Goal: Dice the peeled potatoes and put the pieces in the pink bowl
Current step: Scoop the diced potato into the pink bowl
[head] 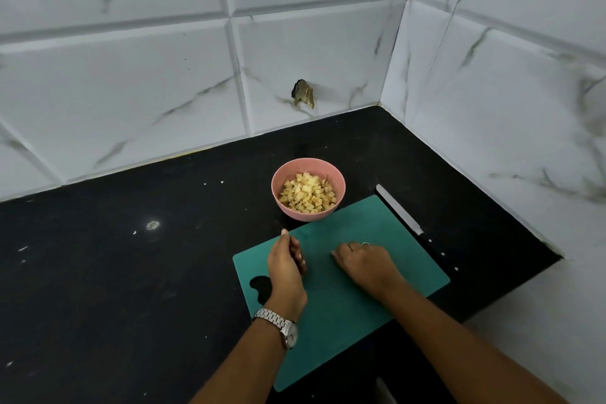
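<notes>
Pink bowl (308,188) of pale yellow dice (307,196), teal board (357,272), black counter (114,272), grey-veined white tiles (131,75).

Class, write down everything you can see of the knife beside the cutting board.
The knife lies flat on the black counter, just right of the green cutting board and parallel to its edge. Its long, pale, metal-looking blade points away towards the wall; the dark handle, with three pale rivets, lies nearer the person. Nothing grips it.

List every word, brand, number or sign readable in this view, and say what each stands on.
No readable text anywhere in this view.
Wristwatch dial: too small and angled to read.
Knife, pink bowl, green cutting board: no markings show.
</notes>
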